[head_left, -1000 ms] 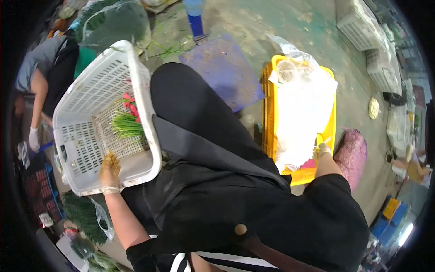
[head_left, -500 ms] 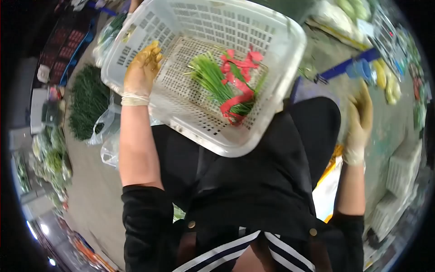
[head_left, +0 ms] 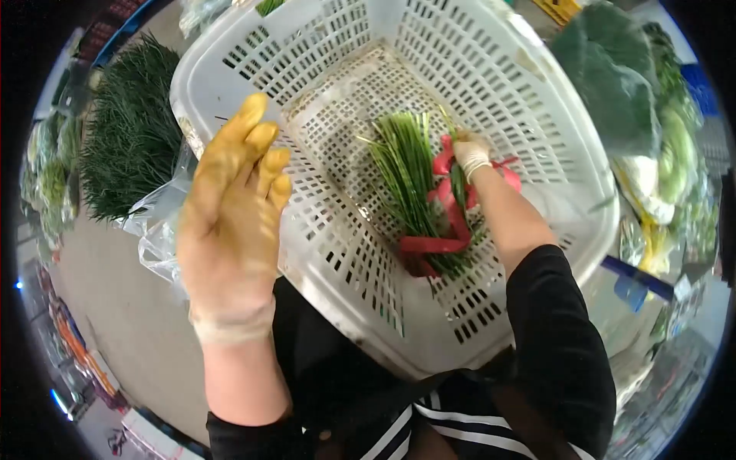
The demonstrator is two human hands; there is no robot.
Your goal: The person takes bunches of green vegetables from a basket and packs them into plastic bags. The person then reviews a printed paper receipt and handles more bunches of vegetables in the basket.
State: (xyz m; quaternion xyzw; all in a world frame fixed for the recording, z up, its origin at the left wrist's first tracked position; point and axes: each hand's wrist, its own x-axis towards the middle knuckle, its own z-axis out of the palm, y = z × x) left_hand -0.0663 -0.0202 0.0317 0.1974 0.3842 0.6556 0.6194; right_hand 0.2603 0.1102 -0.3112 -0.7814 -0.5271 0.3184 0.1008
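Note:
A bunch of green chives (head_left: 410,180) lies on the floor of a large white slatted basket (head_left: 330,261). Red tape (head_left: 437,244) loops loosely around and beside its stalks. My right hand (head_left: 471,149), gloved, reaches into the basket at the bunch's right side, its fingers curled around a few loose chive stalks by the tape; the fingertips are mostly hidden. My left hand (head_left: 230,207), in a glove with yellow-stained fingers, is raised at the basket's left rim. Its fingers are extended and hold nothing.
A big heap of dark green chives (head_left: 126,126) stands left of the basket, with a clear plastic bag (head_left: 161,226) beside it. At the right are bagged leafy vegetables (head_left: 675,153) and a blue bar (head_left: 638,277). More produce (head_left: 50,165) lies far left.
My right hand has come from outside the basket on the right into it, to the chives. My left hand looks nearer and larger. The view has shifted closer over the basket.

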